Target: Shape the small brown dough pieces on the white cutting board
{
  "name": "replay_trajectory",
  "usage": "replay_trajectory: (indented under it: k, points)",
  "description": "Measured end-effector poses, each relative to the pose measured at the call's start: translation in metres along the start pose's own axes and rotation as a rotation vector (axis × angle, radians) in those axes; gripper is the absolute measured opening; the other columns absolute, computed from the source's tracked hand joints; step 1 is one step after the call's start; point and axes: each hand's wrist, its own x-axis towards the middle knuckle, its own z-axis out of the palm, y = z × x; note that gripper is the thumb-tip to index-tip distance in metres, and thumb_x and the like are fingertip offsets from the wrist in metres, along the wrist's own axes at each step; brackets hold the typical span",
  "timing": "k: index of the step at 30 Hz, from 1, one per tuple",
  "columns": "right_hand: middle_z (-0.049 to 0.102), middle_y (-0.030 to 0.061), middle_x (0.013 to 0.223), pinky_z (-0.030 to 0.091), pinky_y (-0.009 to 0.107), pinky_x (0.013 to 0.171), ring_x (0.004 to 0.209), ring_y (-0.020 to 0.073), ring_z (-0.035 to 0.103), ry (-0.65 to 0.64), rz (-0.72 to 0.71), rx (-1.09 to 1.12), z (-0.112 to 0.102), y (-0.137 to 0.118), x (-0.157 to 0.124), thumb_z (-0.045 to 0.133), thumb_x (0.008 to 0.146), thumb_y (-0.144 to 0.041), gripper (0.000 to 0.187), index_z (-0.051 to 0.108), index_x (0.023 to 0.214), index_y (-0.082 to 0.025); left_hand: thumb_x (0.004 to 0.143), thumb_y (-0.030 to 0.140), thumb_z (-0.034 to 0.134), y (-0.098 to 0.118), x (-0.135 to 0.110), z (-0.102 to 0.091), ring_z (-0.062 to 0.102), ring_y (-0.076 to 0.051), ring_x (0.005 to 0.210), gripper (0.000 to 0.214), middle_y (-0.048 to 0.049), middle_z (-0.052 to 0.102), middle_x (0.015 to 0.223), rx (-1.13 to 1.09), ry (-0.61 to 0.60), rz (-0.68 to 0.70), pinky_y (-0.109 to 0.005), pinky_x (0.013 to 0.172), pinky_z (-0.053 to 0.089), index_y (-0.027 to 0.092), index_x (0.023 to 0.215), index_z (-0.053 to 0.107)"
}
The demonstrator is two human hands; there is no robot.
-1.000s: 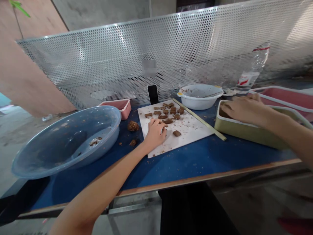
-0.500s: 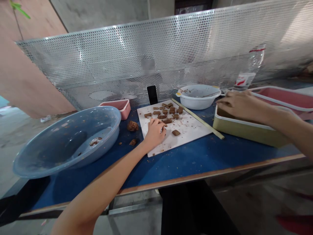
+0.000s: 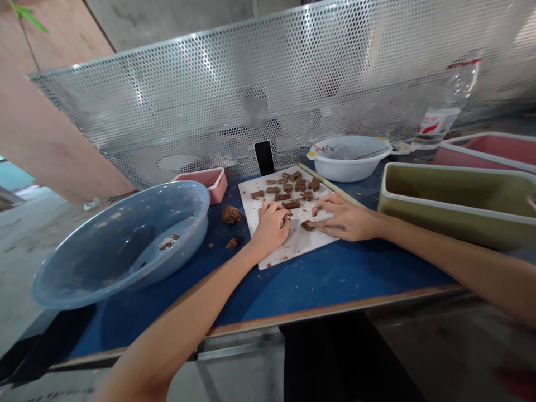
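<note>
A white board (image 3: 272, 262) on the blue table carries several small brown clay-like pieces (image 3: 302, 184), clustered on its far half. My left hand (image 3: 271, 230) rests on the near left part of the board, fingers curled; whatever may be inside them is hidden. Just beyond its fingertips lies a longer brown piece (image 3: 291, 205). From the right, my right hand (image 3: 345, 218) reaches over the board with its fingers apart. Its lower fingertips touch a single brown block (image 3: 308, 225) lying close to my left hand.
To the left stands a big blue basin (image 3: 121, 245) beside brown lumps (image 3: 231, 214) and a small pink tray (image 3: 218, 184). Behind the board are a phone (image 3: 264, 158) and a white bowl (image 3: 349, 167). A pale stick (image 3: 349, 198), olive container (image 3: 444, 218) and bottle (image 3: 439, 120) stand right.
My right hand has left the olive container and come left to the brown block on the board. My left hand stays in nearly the same place. The view has shifted slightly.
</note>
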Motion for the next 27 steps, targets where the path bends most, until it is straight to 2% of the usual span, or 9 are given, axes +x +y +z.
replay_trajectory:
  k: [5,8,11,16,20,24,27]
  points:
    - [0.069,0.0093,0.139,0.042,0.056,0.117,0.132,0.0330,0.057,0.018,0.036,0.029,-0.0002,0.0016,-0.0013,0.052,0.114,-0.044,0.041,0.078,0.146,-0.040,0.105,0.015,0.056,-0.0001,-0.0003,-0.0012,0.055,-0.034,0.124,0.026,-0.0126,0.072,0.119,-0.014,-0.009,0.005,-0.055,0.108,0.050,0.020,0.111,0.081]
    - [0.070,0.0089,0.138,0.043,0.054,0.117,0.132,0.0324,0.057,0.037,0.020,0.038,-0.0007,0.0007,-0.0012,0.054,0.114,-0.043,0.038,0.081,0.139,-0.039,0.105,0.015,0.056,-0.0008,-0.0005,-0.0012,0.055,-0.034,0.125,0.026,-0.0124,0.072,0.119,-0.020,-0.007,0.010,-0.055,0.108,0.049,0.020,0.111,0.081]
    - [0.071,0.0087,0.138,0.043,0.055,0.116,0.131,0.0324,0.057,0.037,0.012,0.028,-0.0013,-0.0007,-0.0006,0.054,0.114,-0.042,0.038,0.080,0.141,-0.039,0.105,0.015,0.056,-0.0011,-0.0006,-0.0003,0.054,-0.034,0.124,0.025,-0.0127,0.072,0.119,-0.020,0.002,0.016,-0.055,0.110,0.049,0.017,0.111,0.081]
    - [0.071,0.0095,0.130,0.046,0.051,0.112,0.126,0.0308,0.058,0.094,-0.053,0.044,-0.0017,0.0010,0.0009,0.058,0.113,-0.039,0.033,0.086,0.130,-0.034,0.105,0.015,0.057,-0.0005,-0.0004,-0.0005,0.055,-0.034,0.125,0.025,-0.0125,0.071,0.119,-0.016,-0.001,0.014,-0.055,0.111,0.048,0.019,0.112,0.081]
    - [0.071,0.0103,0.130,0.045,0.053,0.109,0.124,0.0315,0.058,0.115,-0.067,-0.003,-0.0005,0.0027,0.0010,0.059,0.113,-0.035,0.031,0.088,0.122,-0.031,0.105,0.015,0.058,-0.0007,-0.0002,-0.0006,0.055,-0.033,0.124,0.024,-0.0126,0.072,0.119,-0.007,0.001,0.015,-0.055,0.111,0.049,0.017,0.112,0.081]
    - [0.070,0.0096,0.134,0.046,0.054,0.111,0.126,0.0318,0.057,0.111,-0.055,0.008,0.0020,0.0007,0.0012,0.057,0.113,-0.037,0.035,0.084,0.135,-0.036,0.105,0.014,0.058,-0.0016,-0.0003,0.0009,0.055,-0.033,0.123,0.025,-0.0127,0.072,0.119,0.000,0.009,0.021,-0.054,0.110,0.049,0.017,0.113,0.081]
    - [0.070,0.0093,0.134,0.046,0.054,0.112,0.126,0.0314,0.058,0.123,-0.061,0.016,0.0035,-0.0015,0.0020,0.057,0.113,-0.038,0.034,0.085,0.133,-0.036,0.105,0.015,0.058,-0.0020,-0.0006,0.0015,0.055,-0.033,0.123,0.025,-0.0124,0.071,0.119,-0.002,0.011,0.021,-0.054,0.110,0.049,0.018,0.113,0.081]
